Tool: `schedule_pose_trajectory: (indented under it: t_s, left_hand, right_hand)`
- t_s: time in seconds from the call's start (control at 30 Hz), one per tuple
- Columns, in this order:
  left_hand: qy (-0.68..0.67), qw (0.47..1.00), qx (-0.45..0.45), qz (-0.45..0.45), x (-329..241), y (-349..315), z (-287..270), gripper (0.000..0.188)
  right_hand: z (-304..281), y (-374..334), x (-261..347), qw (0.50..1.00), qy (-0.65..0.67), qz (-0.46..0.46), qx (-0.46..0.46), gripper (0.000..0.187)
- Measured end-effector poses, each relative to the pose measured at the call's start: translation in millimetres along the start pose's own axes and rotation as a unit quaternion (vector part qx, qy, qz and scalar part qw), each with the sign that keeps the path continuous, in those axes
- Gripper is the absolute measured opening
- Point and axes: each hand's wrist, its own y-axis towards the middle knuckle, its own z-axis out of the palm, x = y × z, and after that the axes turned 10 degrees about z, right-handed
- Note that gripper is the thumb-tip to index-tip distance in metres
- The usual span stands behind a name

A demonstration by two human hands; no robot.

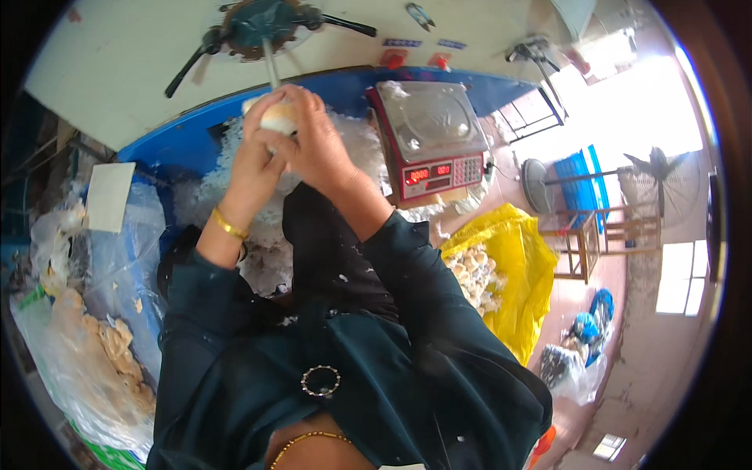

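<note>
Daylight floods the right side of the workroom, where a fan [659, 174] and a blue crate [577, 186] stand beyond the yellow bag [521, 258] of pale pieces [475, 274]. From my remote seat I look down on a blue trough [174, 135] heaped with white fluff [205, 184], a pale panel [117, 82] rising behind its far edge. Over that far edge, the cream plush [280, 119] sits between both palms: the left hand [258, 160] is closed around its near-left side, the right hand [317, 145] wraps its right side, fingers bent over the top. Just above them a thin tube [270, 64] comes from the panel; its tip meets the fingers and the plush, and I cannot tell whether it goes inside. If it does, I judge that a loosened grip or a sideways twist could let the plush slip off and spill filling; squeezing too hard could bunch it on one side. A black lever [350, 25] juts out close by, so a raised wrist might knock it. Beside the trough's right edge, a tuft [395, 90] lies on the scale [431, 129] and could skew a reading.
</note>
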Motion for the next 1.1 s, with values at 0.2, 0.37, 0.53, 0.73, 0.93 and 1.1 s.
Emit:
schedule_pose_trajectory:
  t_s: [0.2, 0.37, 0.53, 0.73, 0.93, 1.1]
  left_hand:
    - [0.089, 0.994, -0.002, 0.060, -23.2, -22.1, 10.7, 0.060]
    - [-0.022, 0.984, 0.011, -0.174, -34.8, -75.7, -25.6, 0.069]
    - [0.651, 0.717, -0.029, -0.249, 17.1, -253.4, -222.6, 0.064]
    - [0.729, 0.526, -0.065, -0.433, -35.4, -409.5, -299.9, 0.065]
    - [0.726, 0.469, -0.115, -0.489, 8.9, -450.2, -342.7, 0.046]
    - [0.676, 0.530, 0.032, -0.511, 18.2, -353.0, -352.8, 0.043]
  right_hand:
    - [-18.3, -31.3, 19.3, 0.999, 0.022, 0.030, 0.040, 0.065]
    - [-59.2, -44.6, -25.8, 0.998, -0.039, 0.022, 0.052, 0.058]
    - [-176.8, -33.1, -215.8, 0.907, -0.166, 0.371, -0.113, 0.067]
    - [-218.4, -32.4, -252.6, 0.856, -0.263, 0.416, -0.158, 0.077]
    - [-227.0, -55.5, -255.2, 0.846, -0.233, 0.409, -0.249, 0.076]
    - [-247.2, -55.1, -221.5, 0.835, -0.177, 0.449, -0.263, 0.078]
